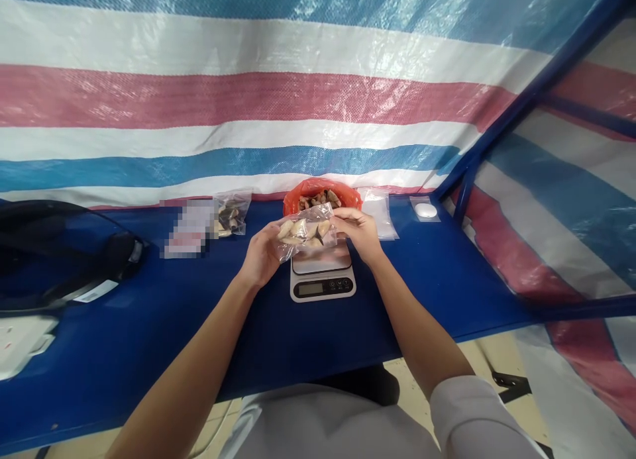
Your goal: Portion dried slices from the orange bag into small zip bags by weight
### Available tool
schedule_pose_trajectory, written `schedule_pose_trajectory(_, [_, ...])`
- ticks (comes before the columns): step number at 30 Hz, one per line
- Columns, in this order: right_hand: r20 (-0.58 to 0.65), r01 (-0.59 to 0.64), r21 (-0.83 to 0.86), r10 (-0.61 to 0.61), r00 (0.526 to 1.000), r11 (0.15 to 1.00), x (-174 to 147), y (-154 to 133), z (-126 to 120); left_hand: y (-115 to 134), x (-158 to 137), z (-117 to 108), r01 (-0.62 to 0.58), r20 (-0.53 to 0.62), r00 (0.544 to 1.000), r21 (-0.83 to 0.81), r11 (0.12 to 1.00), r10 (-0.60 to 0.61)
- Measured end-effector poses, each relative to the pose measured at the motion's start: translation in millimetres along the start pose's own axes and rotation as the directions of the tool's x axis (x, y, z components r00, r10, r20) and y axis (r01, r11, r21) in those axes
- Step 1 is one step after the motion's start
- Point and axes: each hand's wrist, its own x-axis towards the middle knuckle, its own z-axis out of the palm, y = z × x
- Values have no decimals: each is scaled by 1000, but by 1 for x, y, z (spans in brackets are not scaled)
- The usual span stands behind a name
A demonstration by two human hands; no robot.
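Note:
A clear plastic bag (308, 233) with several pale, brown-edged pieces in it is held up between my two hands. My left hand (264, 252) grips its left end, fingers closed on the plastic. At the upper right corner, my right hand (358, 232) pinches the bag between thumb and fingers. Directly below is a white kitchen scale (324, 288) with a metal plate, partly covered by the bag; its display shows no readable figure. Behind the bag, a red plastic bag (352, 197) stands open, with brown chunky pieces (318, 199) inside.
Another filled clear bag (231, 214) lies left, beside a blurred-out card (189, 228). Flat empty bags (378, 214) and a bagged white round object (425, 210) lie right. A black headset-like object (119, 257) and a white power strip (24, 343) occupy the blue table's (163, 313) left side.

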Motion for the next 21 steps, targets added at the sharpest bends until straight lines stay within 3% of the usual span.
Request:
schedule_pose_trajectory(4, [-28,-28,-2,28,999,1000,0,1,1,1,0,-10,-150,-66,985,159,976,162])
schedule_pose_trajectory(6, [-34,-19,-18,19,999,1000,0,3,2,3,0,-16,-237,-90,957,310,921,277])
schedule_pose_trajectory(8, [-23,-6,-39,5,1000,999,0,4,3,7,0,-21,-312,-95,910,481,819,403])
schedule_pose_trajectory(12, [-5,30,-88,-31,1000,996,0,1,7,19,-5,-18,-430,-1,772,736,523,636])
schedule_pose_trajectory(15, [1,68,-147,-69,998,987,2,-6,11,27,-10,-3,-493,143,717,795,353,682])
schedule_pose_trajectory(17, [33,82,-156,-78,996,984,3,-10,14,31,-11,10,-516,215,754,779,356,621])
schedule_pose_trajectory(19, [74,102,-150,-92,993,984,3,-14,17,33,-10,23,-485,262,840,756,440,476])
schedule_pose_trajectory(21, [108,133,-148,-118,987,980,3,-16,19,33,-7,33,-406,231,896,774,486,379])
